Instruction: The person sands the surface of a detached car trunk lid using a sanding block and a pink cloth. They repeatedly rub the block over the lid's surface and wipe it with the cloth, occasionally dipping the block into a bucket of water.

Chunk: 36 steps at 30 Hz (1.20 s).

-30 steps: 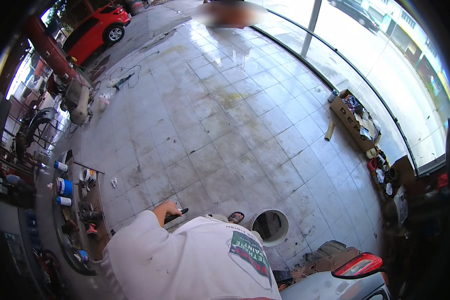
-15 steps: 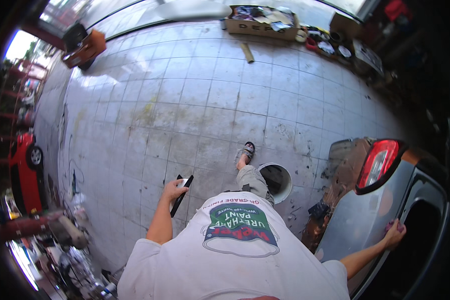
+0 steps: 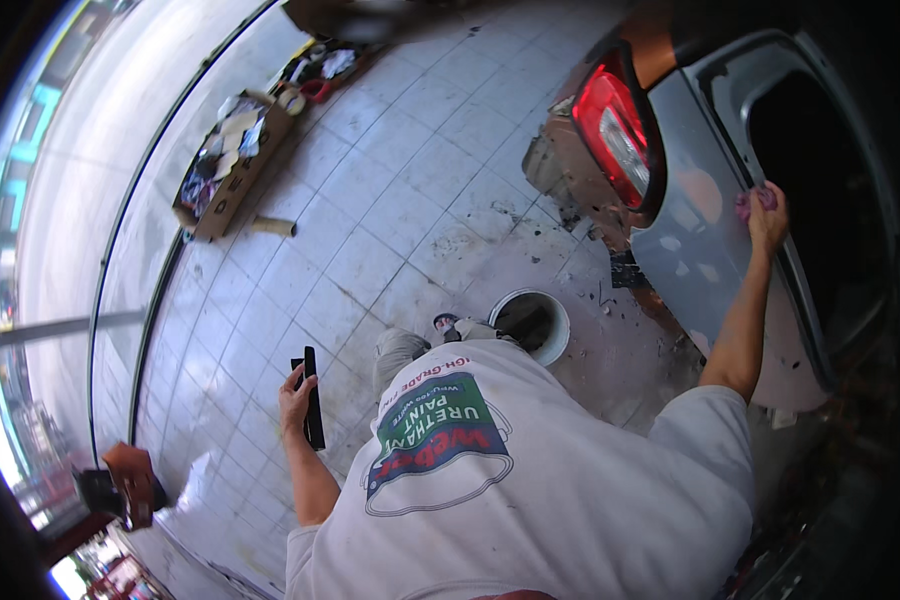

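Note:
Out to the left, my left hand [image 3: 292,402] is closed around a long, flat black sanding block [image 3: 313,415], clear of the car. My right hand [image 3: 771,225] grips a pinkish-purple wad [image 3: 743,206], a cloth or sponge; I cannot tell which. It rests at the edge of the dark opening in the grey car body panel [image 3: 690,260]. Pale orange and whitish patches mark that panel. Beside it sits the red and clear tail light [image 3: 610,135].
A white bucket [image 3: 562,340] with dark contents stands by my feet. Farther off on the tiled floor [image 3: 370,200] are a cardboard box [image 3: 232,200] of scraps and a short tan tube [image 3: 274,227]. An orange and black object [image 3: 135,485] is at the lower left.
My view and body have turned right toward the car. The right hand, still on the wad, is farther forward along the panel. The left hand keeps its black block.

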Each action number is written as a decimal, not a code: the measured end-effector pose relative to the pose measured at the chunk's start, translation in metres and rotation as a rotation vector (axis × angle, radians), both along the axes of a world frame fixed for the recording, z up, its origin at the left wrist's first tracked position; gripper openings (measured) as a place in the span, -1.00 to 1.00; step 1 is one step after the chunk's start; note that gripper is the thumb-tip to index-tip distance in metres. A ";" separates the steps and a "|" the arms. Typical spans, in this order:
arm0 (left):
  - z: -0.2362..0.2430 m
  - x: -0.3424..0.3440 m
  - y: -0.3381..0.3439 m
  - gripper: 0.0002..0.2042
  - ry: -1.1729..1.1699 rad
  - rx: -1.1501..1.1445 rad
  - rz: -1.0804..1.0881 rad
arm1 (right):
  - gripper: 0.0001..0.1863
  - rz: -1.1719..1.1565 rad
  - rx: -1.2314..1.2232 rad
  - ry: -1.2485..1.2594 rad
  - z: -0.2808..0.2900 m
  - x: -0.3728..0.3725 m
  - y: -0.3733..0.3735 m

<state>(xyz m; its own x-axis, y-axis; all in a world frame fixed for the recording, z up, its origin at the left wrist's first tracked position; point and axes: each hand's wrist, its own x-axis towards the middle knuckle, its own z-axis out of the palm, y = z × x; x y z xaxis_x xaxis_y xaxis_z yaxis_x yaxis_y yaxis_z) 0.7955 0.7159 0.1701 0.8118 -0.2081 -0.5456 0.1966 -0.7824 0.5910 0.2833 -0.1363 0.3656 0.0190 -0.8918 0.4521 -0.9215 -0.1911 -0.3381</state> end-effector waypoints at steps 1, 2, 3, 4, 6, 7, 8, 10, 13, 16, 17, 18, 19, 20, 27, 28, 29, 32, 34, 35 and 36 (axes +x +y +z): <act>-0.001 0.029 -0.019 -0.36 0.054 -0.181 0.024 | -0.61 0.055 -0.104 -0.038 -0.004 0.015 0.018; -0.003 0.060 -0.040 -0.36 0.076 -0.226 -0.020 | -0.65 0.075 -0.066 -0.122 -0.004 0.038 0.043; -0.004 0.091 -0.061 -0.36 0.094 -0.263 -0.061 | -0.70 0.020 0.005 -0.204 -0.010 0.069 0.069; -0.007 0.123 -0.090 -0.36 0.120 -0.301 -0.101 | -0.74 0.079 0.006 -0.327 -0.019 0.094 0.095; -0.012 0.168 -0.163 -0.34 0.126 -0.370 -0.252 | -0.86 0.205 0.196 -0.801 -0.062 0.151 0.129; -0.013 0.189 -0.196 -0.34 0.120 -0.403 -0.318 | -0.85 0.160 0.369 -0.923 -0.045 0.209 0.168; -0.016 0.206 -0.244 -0.34 0.133 -0.444 -0.414 | -0.79 0.208 0.362 -0.923 -0.078 0.231 0.178; -0.016 0.219 -0.343 -0.33 0.109 -0.524 -0.615 | -0.59 0.266 0.401 -0.937 -0.127 0.281 0.210; 0.034 0.200 -0.471 -0.36 -0.003 -0.579 -0.931 | -0.37 0.124 0.933 -1.171 -0.134 0.365 0.257; 0.058 0.169 -0.580 -0.35 -0.371 -0.643 -1.261 | -0.50 0.286 0.821 -1.288 -0.156 0.422 0.277; 0.070 0.154 -0.602 -0.34 -0.555 -0.766 -1.375 | -0.50 0.336 0.831 -1.320 -0.148 0.436 0.280; 0.079 0.138 -0.622 -0.34 -0.741 -0.899 -1.472 | -0.44 0.388 0.840 -1.348 -0.136 0.444 0.280; 0.075 0.124 -0.645 -0.34 -0.801 -1.004 -1.562 | -0.27 0.440 0.774 -1.272 -0.137 0.446 0.277; 0.095 0.102 -0.655 -0.41 -0.792 -0.951 -1.593 | -0.16 0.343 0.681 -1.230 -0.130 0.448 0.274; 0.185 -0.024 -0.655 -0.15 0.160 -1.092 -1.942 | 0.03 -0.043 0.194 -1.639 -0.093 0.371 0.264; 0.187 -0.037 -0.655 -0.12 0.178 -1.114 -2.027 | 0.04 -0.055 0.115 -1.633 -0.088 0.363 0.265; 0.183 -0.049 -0.658 -0.13 0.202 -1.134 -2.061 | 0.04 -0.062 0.040 -1.629 -0.086 0.357 0.265; 0.189 -0.069 -0.675 -0.10 0.612 -1.110 -2.050 | 0.00 -0.104 -0.190 -1.517 -0.078 0.345 0.252; 0.187 -0.070 -0.704 -0.06 0.558 -1.097 -2.157 | -0.06 -0.082 -0.252 -1.567 -0.070 0.344 0.237; 0.195 -0.072 -0.713 -0.05 0.616 -1.062 -2.167 | -0.08 -0.107 -0.229 -1.585 -0.068 0.342 0.228; 0.200 -0.074 -0.723 -0.04 0.675 -1.025 -2.176 | -0.11 -0.132 -0.206 -1.604 -0.068 0.341 0.218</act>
